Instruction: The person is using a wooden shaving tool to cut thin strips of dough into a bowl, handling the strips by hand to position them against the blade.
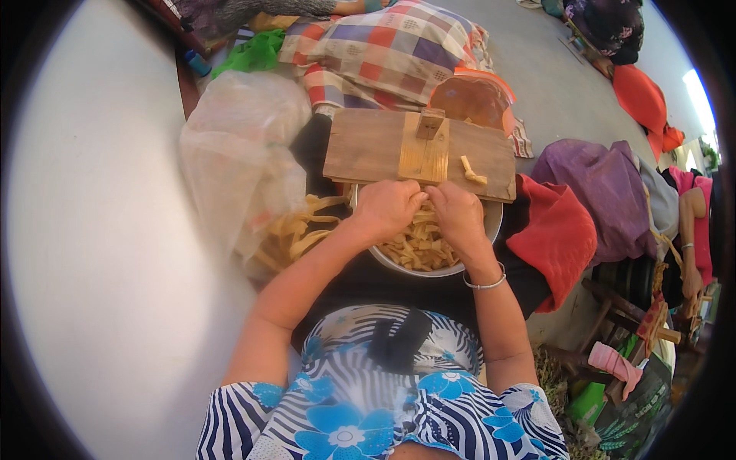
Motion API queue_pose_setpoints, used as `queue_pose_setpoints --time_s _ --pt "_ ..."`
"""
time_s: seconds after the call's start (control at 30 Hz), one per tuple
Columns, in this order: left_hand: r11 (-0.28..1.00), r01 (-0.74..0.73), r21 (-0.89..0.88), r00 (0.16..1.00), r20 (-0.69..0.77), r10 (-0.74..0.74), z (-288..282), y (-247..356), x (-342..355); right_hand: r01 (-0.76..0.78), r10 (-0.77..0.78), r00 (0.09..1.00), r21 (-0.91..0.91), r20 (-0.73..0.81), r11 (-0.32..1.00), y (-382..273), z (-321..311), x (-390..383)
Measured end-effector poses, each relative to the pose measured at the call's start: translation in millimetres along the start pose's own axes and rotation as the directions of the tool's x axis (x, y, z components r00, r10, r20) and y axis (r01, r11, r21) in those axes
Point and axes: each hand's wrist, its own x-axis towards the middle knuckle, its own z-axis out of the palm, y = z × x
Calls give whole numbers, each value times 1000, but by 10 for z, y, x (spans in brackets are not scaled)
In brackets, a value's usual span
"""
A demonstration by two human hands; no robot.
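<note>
Both my hands meet at the near edge of a wooden board (362, 146), over a metal bowl (500, 222). My left hand (387, 207) is closed, its thumb and fingers pinched together. Beside it, my right hand (458, 215) is also closed in a pinch, the fingertips of the two nearly touching. What they grip is hidden by the fingers. Short yellowish strip pieces (420, 249) fill the bowl. One pale yellow piece (471, 171) lies on the board, right of an upright wooden block (430, 123). Longer yellowish strips (295, 234) spill from a translucent plastic bag (241, 146) at the left.
A checked cloth bundle (399, 46) and an orange-rimmed clear bag (471, 100) are beyond the board. Red cloth (556, 238) and a purple sack (590, 195) are at right. Another person's arm (694, 245) shows near a wooden stool (613, 310). A white wall (100, 230) rises at left.
</note>
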Motion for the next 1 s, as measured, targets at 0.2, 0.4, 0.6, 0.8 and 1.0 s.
queue_pose_setpoints --time_s 0.2,0.4,0.6,0.8,1.0 --pt "629 202 -750 962 271 14 -38 -85 -41 -540 -70 774 713 629 447 -393 -300 -263" --pt "209 148 -967 985 163 53 -119 383 -343 -285 337 926 900 170 330 -416 -346 -197" --pt "45 275 -960 961 274 -31 167 272 -270 70 -7 963 226 -271 972 -295 -168 -174" --pt "972 -227 -52 927 -318 199 419 114 -331 -302 306 950 420 59 856 134 87 -427" --pt "928 -369 -56 838 -451 306 555 64 -375 -568 271 737 785 619 -248 153 296 -595"
